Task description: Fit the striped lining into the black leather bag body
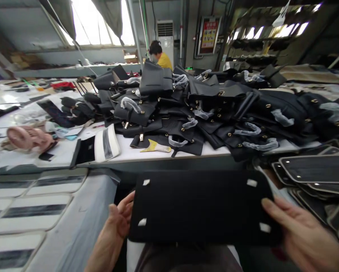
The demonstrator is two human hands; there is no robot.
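Panel (203, 209) in my fingers (127, 204): matt blk, smooth-looking, w/ whitish paper- or tape-like bits (251, 183) nr its corners. Bags (156, 81) heaped back from the tabletop's (124, 148) front edge: blk, leather-like, soft sheen, w/ shiny gold-tone metal fittings (141, 137); handles in clear, crinkly plastic wrap (130, 104). Fan (23, 136) twd the tabletop's L edge: pink plastic, semi-matt. White pad (100, 143) at front edge, L of centre: matt, w/ streaky gray band. Dark stack (322, 170), R: matt faces, pale edging.
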